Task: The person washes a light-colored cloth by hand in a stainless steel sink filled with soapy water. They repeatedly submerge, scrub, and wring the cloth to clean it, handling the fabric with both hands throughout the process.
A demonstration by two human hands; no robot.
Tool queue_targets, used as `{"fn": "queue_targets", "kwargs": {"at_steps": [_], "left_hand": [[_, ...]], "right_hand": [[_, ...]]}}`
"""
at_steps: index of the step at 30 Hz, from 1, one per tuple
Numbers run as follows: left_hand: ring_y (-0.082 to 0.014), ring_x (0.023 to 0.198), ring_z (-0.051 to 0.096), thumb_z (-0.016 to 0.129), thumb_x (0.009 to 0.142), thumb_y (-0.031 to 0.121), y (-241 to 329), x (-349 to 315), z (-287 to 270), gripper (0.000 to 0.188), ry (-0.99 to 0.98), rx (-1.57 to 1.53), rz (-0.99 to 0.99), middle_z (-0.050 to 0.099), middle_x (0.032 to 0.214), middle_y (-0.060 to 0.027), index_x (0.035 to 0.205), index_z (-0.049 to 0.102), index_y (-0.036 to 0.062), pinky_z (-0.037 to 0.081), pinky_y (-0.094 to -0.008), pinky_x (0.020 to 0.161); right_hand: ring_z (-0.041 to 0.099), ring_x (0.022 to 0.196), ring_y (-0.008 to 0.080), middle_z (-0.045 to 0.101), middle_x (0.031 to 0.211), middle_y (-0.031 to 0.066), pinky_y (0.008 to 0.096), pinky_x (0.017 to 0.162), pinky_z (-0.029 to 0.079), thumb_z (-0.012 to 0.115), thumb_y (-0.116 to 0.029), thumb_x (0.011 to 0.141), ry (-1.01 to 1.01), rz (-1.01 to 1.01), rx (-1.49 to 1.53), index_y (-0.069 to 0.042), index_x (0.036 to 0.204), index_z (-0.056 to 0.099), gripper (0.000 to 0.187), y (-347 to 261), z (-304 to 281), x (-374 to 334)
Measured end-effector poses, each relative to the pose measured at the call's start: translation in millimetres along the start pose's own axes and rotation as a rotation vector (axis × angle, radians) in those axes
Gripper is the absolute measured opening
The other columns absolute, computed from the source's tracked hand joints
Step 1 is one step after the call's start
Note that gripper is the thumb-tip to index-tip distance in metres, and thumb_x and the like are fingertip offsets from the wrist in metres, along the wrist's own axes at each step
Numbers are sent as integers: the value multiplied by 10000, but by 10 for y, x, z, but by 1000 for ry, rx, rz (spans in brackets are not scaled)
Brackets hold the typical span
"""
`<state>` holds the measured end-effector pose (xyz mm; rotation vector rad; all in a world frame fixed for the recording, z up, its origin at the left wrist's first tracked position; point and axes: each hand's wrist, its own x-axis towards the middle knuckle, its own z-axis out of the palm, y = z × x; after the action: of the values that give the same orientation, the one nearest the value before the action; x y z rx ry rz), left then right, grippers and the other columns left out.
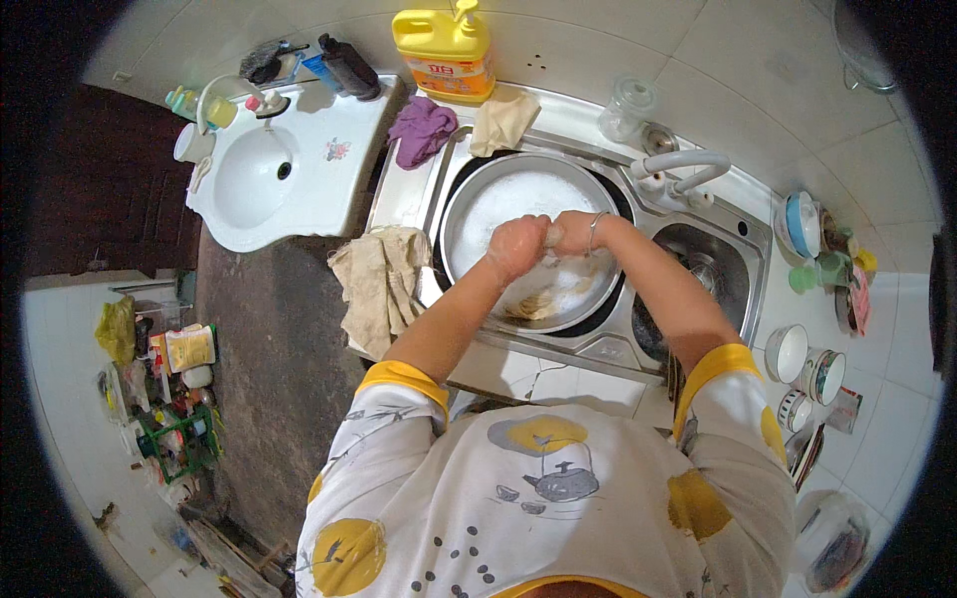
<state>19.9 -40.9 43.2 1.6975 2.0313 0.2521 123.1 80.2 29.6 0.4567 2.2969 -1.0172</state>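
Observation:
Over a wide round metal basin (pixel 451 214) full of white suds, my two hands meet close together. My left hand (pixel 518 246) and my right hand (pixel 575 232) are both closed round a pale wet cloth (pixel 552 235), of which only a small part shows between the fists. Suds cling to my left hand and wrist, and a bracelet circles my right wrist. Brownish fabric (pixel 536 304) lies partly under the foam at the basin's near side. The basin sits in the left bowl of a steel double sink.
A faucet (pixel 688 164) stands over the right sink bowl (pixel 688 244). Left of the basin lie a beige cloth (pixel 382 279) and a purple cloth (pixel 423 132); another cream cloth (pixel 503 122) rests behind it, near a yellow jug (pixel 446 60). Bowls (pixel 788 352) stand at right, a white washbasin (pixel 244 174) at left.

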Motion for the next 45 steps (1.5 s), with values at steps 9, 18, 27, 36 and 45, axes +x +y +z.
{"fn": "queue_targets", "kwargs": {"at_steps": [9, 18, 27, 36, 45], "left_hand": [[-250, 647, 541, 584, 675, 88, -290, -158, 85, 251, 350, -395, 34, 567, 771, -122, 906, 498, 43, 434, -344, 552], [-165, 595, 535, 615, 667, 177, -182, -142, -125, 293, -448, -873, -179, 582, 717, -102, 894, 531, 12, 410, -273, 487], [-346, 806, 568, 580, 696, 251, 95, -200, -183, 299, -56, -117, -37, 592, 840, -193, 898, 534, 36, 451, -418, 721], [-325, 761, 580, 566, 685, 178, -115, -146, -87, 263, -55, 21, 147, 592, 806, -171, 907, 515, 46, 461, -411, 662], [-337, 891, 509, 637, 626, 106, -391, 40, -201, 437, 217, -213, 80, 506, 938, -157, 1028, 466, 91, 438, -409, 731]], "right_hand": [[471, 1028, 305, 363, 1235, 208, 351, 815, 416, 688, -138, 597, 635, -201, 40, -159, 1289, 269, 809, -284, 121, -439], [593, 745, 245, 599, 825, 114, 348, 642, 467, 614, -172, 637, 622, -145, -558, -118, 1070, 507, 450, -619, 91, -510], [612, 773, 279, 624, 804, 165, 360, 687, 487, 583, -208, 653, 329, 172, -343, -43, 765, 639, 207, -590, 57, -397], [590, 748, 337, 611, 792, 189, 362, 712, 469, 592, -245, 634, 103, 3, -117, 4, 764, 614, 282, -394, 67, -139], [558, 793, 186, 594, 882, 127, 280, 742, 437, 543, -116, 734, 352, -239, 413, -22, 1126, 481, 408, -130, 90, -75]]}}
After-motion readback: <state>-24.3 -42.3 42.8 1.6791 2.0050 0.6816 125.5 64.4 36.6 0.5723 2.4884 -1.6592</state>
